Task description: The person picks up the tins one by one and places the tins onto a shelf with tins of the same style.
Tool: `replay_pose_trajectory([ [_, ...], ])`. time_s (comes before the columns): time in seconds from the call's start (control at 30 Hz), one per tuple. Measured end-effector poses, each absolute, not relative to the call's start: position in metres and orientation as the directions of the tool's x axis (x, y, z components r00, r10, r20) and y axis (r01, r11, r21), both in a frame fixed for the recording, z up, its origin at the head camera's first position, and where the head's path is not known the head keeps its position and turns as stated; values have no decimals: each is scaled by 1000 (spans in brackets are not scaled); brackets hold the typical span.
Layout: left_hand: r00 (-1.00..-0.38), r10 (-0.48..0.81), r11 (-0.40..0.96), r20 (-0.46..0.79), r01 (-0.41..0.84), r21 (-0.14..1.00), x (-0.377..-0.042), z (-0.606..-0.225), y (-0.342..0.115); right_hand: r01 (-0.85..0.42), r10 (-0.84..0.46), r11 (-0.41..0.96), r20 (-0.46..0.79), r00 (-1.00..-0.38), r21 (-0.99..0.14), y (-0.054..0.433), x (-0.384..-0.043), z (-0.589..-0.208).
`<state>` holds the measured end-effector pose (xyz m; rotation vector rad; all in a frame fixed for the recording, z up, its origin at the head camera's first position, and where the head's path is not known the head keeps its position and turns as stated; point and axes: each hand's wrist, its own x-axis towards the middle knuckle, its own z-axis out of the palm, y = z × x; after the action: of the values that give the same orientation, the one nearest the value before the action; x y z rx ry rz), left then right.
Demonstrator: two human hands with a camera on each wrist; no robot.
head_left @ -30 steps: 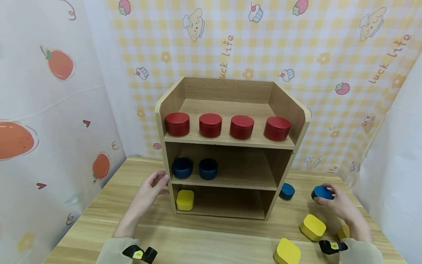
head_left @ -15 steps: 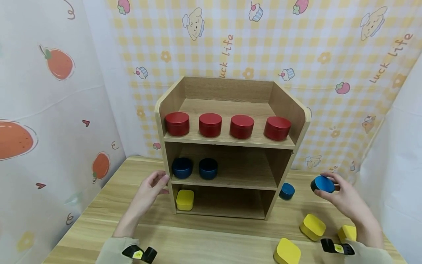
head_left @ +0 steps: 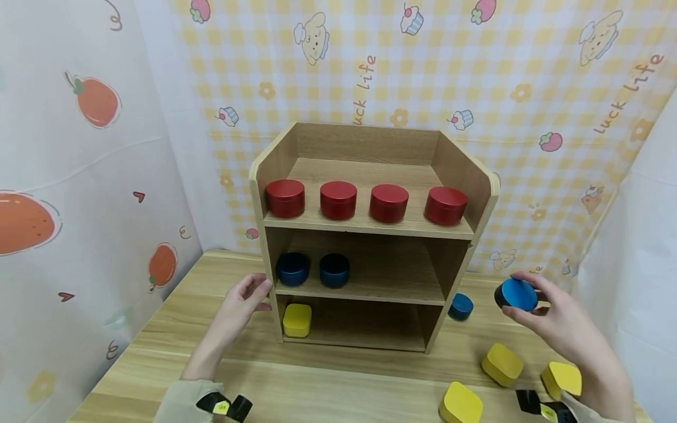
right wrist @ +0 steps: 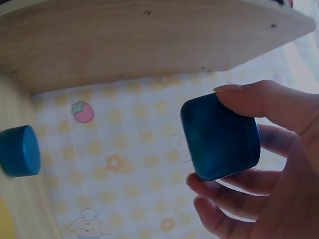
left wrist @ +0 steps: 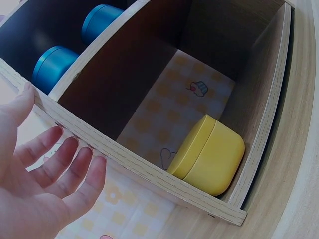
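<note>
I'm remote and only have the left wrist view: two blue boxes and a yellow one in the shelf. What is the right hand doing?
Observer: The right hand is holding a blue box between thumb and fingers.
Operator: Any others of that colour outside, besides that one?
Observer: Yes, the head view shows a second blue box on the table, just right of the shelf.
Operator: And what stands on the top level?
Observer: Four red boxes, in a row along its front edge.
</note>
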<state>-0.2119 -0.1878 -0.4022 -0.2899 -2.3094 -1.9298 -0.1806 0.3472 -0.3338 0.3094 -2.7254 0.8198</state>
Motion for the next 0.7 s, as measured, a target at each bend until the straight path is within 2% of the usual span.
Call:
replay_pose_trajectory([
  [0.7,-981,55,187,185,192,963,-212,-401,-187,-446,-261,837,486,-834,-317,296,-142,-314],
])
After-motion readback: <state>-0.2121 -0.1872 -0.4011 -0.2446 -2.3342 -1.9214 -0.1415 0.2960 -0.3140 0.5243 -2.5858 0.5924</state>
